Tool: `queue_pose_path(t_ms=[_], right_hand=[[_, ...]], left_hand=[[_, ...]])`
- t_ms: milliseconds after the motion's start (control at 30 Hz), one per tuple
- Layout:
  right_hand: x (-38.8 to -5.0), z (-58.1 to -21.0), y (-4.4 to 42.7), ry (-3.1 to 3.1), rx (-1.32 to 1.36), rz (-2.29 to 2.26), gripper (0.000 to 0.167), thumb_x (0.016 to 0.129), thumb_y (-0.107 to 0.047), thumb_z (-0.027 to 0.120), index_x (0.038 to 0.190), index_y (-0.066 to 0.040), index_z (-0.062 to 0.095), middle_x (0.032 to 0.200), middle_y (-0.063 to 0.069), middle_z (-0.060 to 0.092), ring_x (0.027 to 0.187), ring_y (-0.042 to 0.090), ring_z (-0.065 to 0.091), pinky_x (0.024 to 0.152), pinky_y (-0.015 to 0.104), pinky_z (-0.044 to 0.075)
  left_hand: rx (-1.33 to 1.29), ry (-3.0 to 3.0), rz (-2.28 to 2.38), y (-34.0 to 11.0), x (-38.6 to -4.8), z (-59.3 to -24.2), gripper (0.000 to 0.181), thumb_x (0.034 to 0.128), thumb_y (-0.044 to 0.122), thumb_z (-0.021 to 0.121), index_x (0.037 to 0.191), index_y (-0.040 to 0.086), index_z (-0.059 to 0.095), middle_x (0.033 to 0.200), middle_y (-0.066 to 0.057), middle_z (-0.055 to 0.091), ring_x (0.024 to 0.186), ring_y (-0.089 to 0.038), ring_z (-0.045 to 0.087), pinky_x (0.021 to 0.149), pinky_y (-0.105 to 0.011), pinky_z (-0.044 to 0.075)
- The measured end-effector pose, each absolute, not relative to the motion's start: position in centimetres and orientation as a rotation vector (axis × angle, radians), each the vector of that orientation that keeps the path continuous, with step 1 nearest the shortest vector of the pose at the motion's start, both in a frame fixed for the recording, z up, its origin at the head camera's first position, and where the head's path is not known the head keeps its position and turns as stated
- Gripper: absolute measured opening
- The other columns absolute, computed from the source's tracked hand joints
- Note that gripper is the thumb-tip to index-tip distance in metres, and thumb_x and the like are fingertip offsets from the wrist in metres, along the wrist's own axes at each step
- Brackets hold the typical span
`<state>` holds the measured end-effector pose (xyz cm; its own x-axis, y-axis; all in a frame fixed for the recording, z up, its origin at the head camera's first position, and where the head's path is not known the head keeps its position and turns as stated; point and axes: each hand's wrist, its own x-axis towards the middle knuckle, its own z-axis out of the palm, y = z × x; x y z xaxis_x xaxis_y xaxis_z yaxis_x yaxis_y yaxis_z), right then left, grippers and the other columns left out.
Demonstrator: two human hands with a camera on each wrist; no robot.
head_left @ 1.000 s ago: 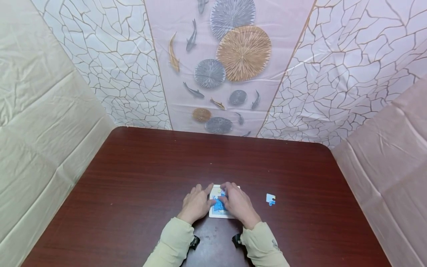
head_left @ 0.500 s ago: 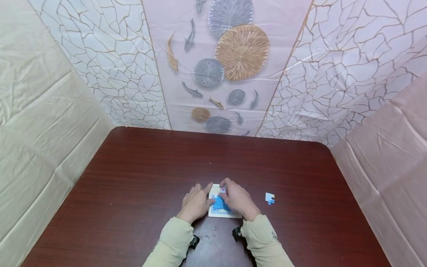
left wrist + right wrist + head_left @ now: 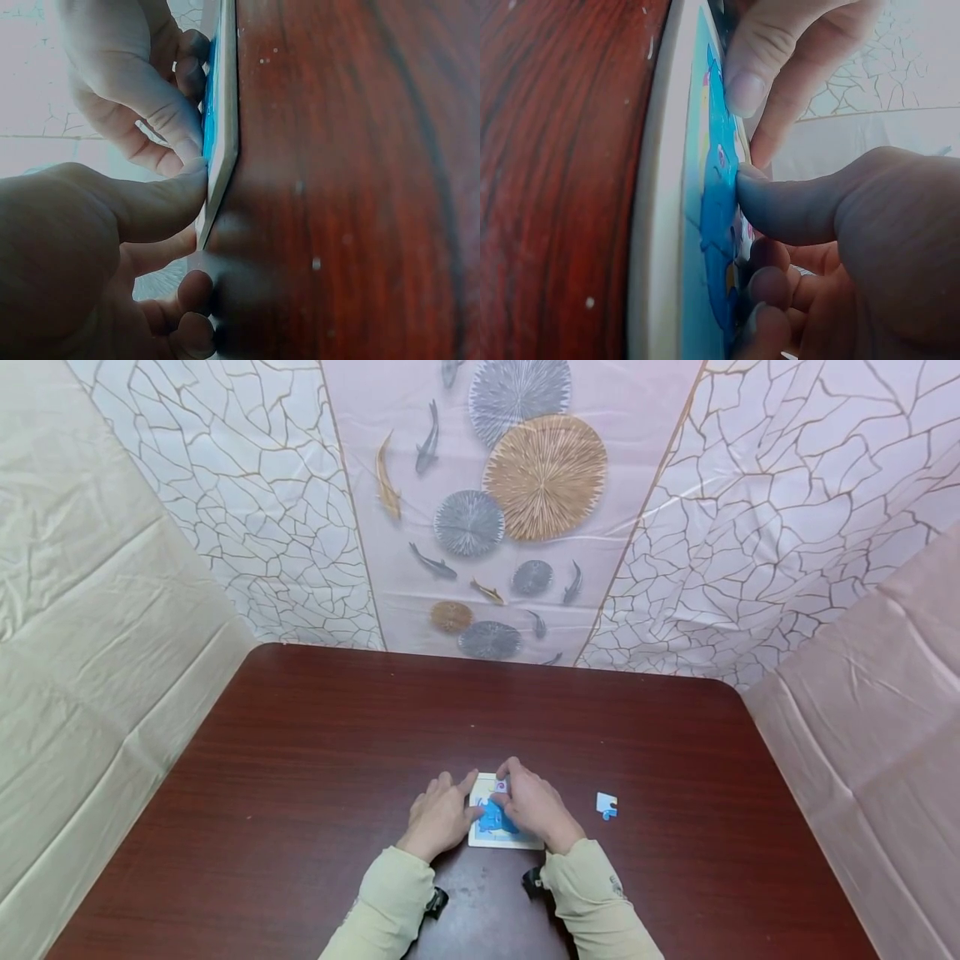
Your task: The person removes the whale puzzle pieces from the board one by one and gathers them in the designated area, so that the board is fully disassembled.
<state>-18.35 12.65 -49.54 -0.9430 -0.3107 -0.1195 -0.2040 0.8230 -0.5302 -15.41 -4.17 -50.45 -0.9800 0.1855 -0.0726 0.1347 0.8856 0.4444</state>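
Observation:
A small jigsaw puzzle board [image 3: 487, 841] with a pale rim and a blue picture lies on the table, below both hands. The left hand [image 3: 438, 820] holds the board's left side, thumb on the picture and index finger along the edge, as the left wrist view shows. Over the right part of the board, the right hand [image 3: 538, 810] has its thumb and index finger on either side of a puzzle piece [image 3: 501, 786] with a purple spot. Its other fingers bend down onto the picture in the right wrist view. The hand hides the board's right side.
A loose blue and white puzzle piece [image 3: 606, 803] lies on the dark red-brown table [image 3: 337, 735], to the right of the right hand. Patterned cloth [image 3: 480, 585] hangs behind the table, with plain pale cloth [image 3: 112, 652] along the sides.
The right hand has shifted slightly upward and right on the board, uncovering more of the blue picture and the purple-spotted piece. The left hand stays put, and the loose piece has not moved.

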Motion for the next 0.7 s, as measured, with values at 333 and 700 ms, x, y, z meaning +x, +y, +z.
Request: queue_pose_path(t_ms=[333, 700], right_hand=[[-18.18, -49.44, 12.63, 2.848, -0.477, -0.737, 0.022, 0.093, -0.021, 0.067, 0.109, -0.014, 0.054, 0.076, -0.003, 0.05, 0.06, 0.013, 0.048, 0.056, 0.032, 0.041], [-18.05, -49.45, 12.73, 2.851, -0.466, -0.729, 0.022, 0.093, -0.024, 0.068, 0.109, -0.015, 0.055, 0.077, -0.004, 0.049, 0.062, 0.013, 0.048, 0.058, 0.032, 0.042]], left_hand=[[0.251, 2.942, 0.684, -4.13, -15.39, -50.47, 0.06, 0.0898, 0.037, 0.068, 0.143, 0.017, 0.051, 0.094, -0.01, 0.049, 0.079, -0.025, 0.046, 0.065, -0.038, 0.04], [0.237, 2.945, 0.686, -4.1, -15.39, -50.52, 0.06, 0.0894, 0.037, 0.069, 0.143, 0.018, 0.051, 0.094, -0.009, 0.049, 0.077, -0.023, 0.044, 0.064, -0.036, 0.039]])
